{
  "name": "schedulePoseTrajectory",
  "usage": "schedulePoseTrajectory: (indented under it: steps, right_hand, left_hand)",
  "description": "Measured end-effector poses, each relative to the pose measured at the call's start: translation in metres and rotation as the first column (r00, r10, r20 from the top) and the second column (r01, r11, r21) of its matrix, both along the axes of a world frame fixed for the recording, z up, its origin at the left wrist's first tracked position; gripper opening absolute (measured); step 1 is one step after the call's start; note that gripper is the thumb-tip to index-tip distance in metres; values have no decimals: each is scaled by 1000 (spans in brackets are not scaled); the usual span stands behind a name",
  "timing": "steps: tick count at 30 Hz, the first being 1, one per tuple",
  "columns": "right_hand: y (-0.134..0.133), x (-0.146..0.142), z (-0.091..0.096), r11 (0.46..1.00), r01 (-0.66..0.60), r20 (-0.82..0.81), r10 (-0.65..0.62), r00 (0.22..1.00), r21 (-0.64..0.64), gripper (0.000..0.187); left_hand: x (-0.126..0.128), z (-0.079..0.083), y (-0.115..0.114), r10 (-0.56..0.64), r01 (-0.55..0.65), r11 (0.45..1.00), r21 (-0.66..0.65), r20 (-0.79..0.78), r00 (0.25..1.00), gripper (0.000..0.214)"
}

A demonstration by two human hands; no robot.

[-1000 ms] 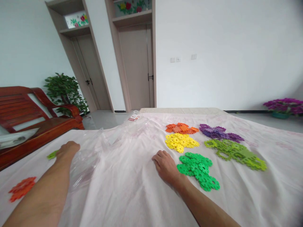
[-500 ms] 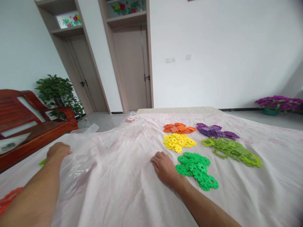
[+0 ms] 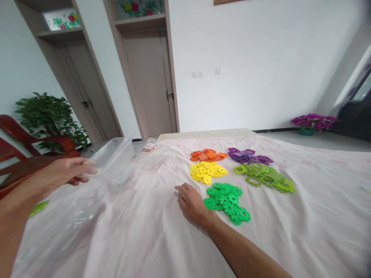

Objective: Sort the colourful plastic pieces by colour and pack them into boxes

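My left hand (image 3: 69,172) is raised above the left side of the table and pinches the edge of a clear plastic bag (image 3: 95,181), which hangs lifted from it. Flat on the white cloth (image 3: 150,231) rests my right hand (image 3: 189,202), fingers together, holding nothing. Just to its right lies a pile of bright green snowflake pieces (image 3: 227,202). Behind that are a yellow pile (image 3: 206,172), an orange pile (image 3: 207,155), a purple pile (image 3: 246,156) and a lime green pile (image 3: 265,177).
A lone lime green piece (image 3: 37,207) lies near the table's left edge. A red wooden bench (image 3: 26,154) and a potted plant (image 3: 49,116) stand to the left. Two doors (image 3: 150,85) are behind the table. Purple flowers (image 3: 311,121) sit on the floor at right.
My left hand has risen from the cloth and lifted the clear plastic bag with it. The view has swung right; the orange pieces at the left have left the frame. My right hand stays put.
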State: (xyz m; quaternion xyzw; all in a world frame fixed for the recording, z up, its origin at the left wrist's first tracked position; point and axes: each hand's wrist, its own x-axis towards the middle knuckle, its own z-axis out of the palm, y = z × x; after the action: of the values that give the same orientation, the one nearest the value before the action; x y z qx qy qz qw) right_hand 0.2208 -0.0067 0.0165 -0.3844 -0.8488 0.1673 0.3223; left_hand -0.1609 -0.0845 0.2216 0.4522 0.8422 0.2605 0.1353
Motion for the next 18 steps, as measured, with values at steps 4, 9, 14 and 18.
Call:
schedulePoseTrajectory:
  steps: [4,9,14,18]
  right_hand:
    - [30,12,2,978,56,-448,-143,882,-202,48]
    - [63,59,40,833,-285,-720,-180,670,-474,44]
    - [59,103,77,784,-501,-728,93,679,-367,46]
    - [54,121,85,726,-512,-538,232,810,-459,56]
  left_hand:
    - [75,-18,-7,-323,332,943,-5,226,919,47]
    - [151,-70,11,-525,585,805,-98,340,780,37]
    - [174,-120,57,-618,650,754,-98,230,752,36]
    - [182,-145,92,-563,581,814,-21,222,796,37]
